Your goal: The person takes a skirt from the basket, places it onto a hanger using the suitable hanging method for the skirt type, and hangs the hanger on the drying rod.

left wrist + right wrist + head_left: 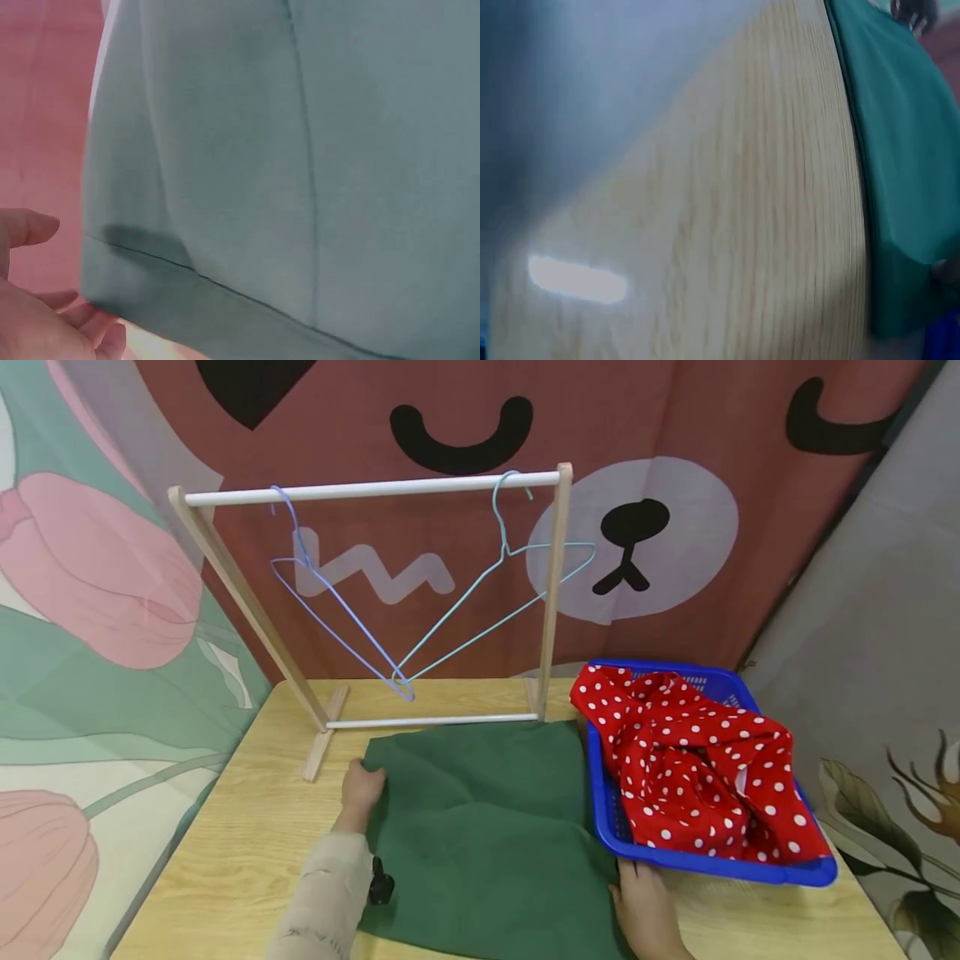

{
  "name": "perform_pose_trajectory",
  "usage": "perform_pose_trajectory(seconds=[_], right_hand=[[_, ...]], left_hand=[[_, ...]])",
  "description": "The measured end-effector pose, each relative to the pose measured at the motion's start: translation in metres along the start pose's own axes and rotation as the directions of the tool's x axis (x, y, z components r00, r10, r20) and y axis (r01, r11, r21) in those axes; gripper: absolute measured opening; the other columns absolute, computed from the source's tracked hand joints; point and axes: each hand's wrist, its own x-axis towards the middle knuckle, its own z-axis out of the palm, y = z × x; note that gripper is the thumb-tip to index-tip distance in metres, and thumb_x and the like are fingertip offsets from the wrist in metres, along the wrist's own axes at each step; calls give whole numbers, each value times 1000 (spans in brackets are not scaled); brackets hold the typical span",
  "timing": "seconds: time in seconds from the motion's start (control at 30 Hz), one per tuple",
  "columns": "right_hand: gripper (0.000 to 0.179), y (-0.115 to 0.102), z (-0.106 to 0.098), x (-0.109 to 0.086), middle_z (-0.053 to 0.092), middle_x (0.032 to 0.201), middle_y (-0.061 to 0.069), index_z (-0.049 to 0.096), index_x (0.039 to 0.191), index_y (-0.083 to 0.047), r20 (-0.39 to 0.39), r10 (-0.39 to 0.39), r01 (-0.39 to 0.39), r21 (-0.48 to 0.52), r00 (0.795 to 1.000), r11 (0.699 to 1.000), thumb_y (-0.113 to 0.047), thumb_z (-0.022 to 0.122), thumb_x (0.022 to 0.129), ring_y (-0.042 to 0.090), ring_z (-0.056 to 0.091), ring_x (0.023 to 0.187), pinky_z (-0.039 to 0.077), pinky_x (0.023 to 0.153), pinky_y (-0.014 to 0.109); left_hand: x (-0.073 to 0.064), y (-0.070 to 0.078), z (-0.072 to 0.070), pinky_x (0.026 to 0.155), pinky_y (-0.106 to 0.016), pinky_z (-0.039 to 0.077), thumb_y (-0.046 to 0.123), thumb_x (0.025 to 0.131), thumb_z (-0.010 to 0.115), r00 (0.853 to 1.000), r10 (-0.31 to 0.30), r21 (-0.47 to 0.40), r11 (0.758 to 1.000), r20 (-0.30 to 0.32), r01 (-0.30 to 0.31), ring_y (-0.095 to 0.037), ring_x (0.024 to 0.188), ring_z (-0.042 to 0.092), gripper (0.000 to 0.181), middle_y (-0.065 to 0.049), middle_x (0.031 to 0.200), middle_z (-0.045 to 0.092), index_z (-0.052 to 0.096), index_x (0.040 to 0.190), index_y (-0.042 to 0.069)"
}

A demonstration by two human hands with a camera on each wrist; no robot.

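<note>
A dark green cloth (pixel 480 835) with stitched seams and a hem lies spread on the table. My left hand (pixel 362 793) is at its far left corner. In the left wrist view the thumb of that hand (pixel 45 322) stands apart from the cloth (pixel 225 172), while the other fingers touch the hem corner from beneath. At the near right edge, my right hand (pixel 647 906) holds the cloth, its fingers partly hidden under the basket rim. Only a fingertip of the right hand (pixel 946 271) shows on the green cloth (pixel 907 172) in the right wrist view.
A blue basket (pixel 600 802) holding red polka-dot fabric (pixel 697 760) stands on the right, against the cloth's edge. Behind the cloth is a wooden rack (pixel 551 610) with a purple hanger (pixel 341 602) and a light blue hanger (pixel 480 581). The table (pixel 217 868) is light wood.
</note>
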Motion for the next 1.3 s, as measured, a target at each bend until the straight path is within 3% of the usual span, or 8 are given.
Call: perform_pose_trajectory(seconds=[0.23, 0.4, 0.5, 0.6, 0.73, 0.93, 1.07, 1.3], right_hand=[[54, -26, -6, -6, 44, 84, 15, 47, 98, 10, -9, -29, 29, 31, 1000, 999, -7, 78, 57, 28, 45, 76, 42, 66, 41], [41, -40, -2, -4, 45, 82, 6, 49, 91, 3, 13, -212, 209, 131, 977, 969, -8, 75, 60, 20, 47, 75, 44, 63, 35], [41, -51, 2, 1, 48, 90, 5, 51, 99, 0, 184, -315, 272, 224, 931, 936, -13, 72, 67, 20, 48, 84, 44, 70, 33], [46, -62, 8, 7, 49, 101, 7, 49, 110, -2, 372, -381, 287, 285, 847, 915, -20, 69, 72, 22, 46, 95, 42, 78, 33], [54, -75, 15, 12, 47, 108, 8, 48, 115, -5, 429, -478, 374, 306, 767, 875, -24, 70, 71, 23, 44, 100, 39, 83, 31], [60, -87, 25, 17, 46, 108, 9, 48, 115, -4, 329, -602, 543, 260, 728, 799, -24, 74, 65, 22, 45, 99, 40, 82, 32], [63, -96, 27, 20, 43, 112, 10, 45, 118, -5, 335, -625, 568, 260, 706, 781, -26, 73, 66, 23, 42, 103, 41, 82, 32], [68, -118, 25, 26, 39, 119, 12, 41, 123, -5, 385, -646, 586, 275, 660, 762, -30, 71, 68, 23, 38, 110, 40, 85, 29]], left_hand=[[-9, 15, -10, 87, -49, 33, 14, 85, 44, 995, 86, -81, 993, 49, -82, -44, 108, 36, 48, -34, 119, 35, 30, 122, -15], [-17, 34, -19, 86, -45, 34, 13, 87, 44, 992, 114, -239, 966, 59, -97, -38, 104, 39, 41, -28, 114, 40, 35, 118, -11], [-22, 45, -24, 85, -42, 34, 12, 88, 43, 991, 132, -295, 948, 35, -116, -32, 100, 41, 35, -23, 110, 43, 40, 116, -9], [-27, 58, -30, 85, -40, 34, 12, 88, 43, 987, 161, -350, 925, 13, -146, -29, 98, 42, 31, -22, 108, 45, 43, 112, -8], [-32, 70, -39, 89, -36, 35, 12, 89, 42, 978, 207, -434, 882, 0, -186, -26, 101, 43, 31, -21, 111, 46, 42, 113, -8], [-35, 84, -55, 88, -29, 33, 12, 91, 42, 961, 266, -475, 839, -71, -267, -21, 100, 44, 28, -17, 111, 47, 43, 111, -7], [-39, 95, -65, 93, -32, 30, 13, 90, 43, 947, 308, -529, 791, -92, -309, -22, 106, 41, 29, -18, 115, 43, 42, 111, -8], [-42, 118, -75, 94, -32, 29, 14, 90, 45, 929, 352, -558, 752, -112, -352, -19, 106, 42, 36, -13, 112, 47, 40, 120, -5]])
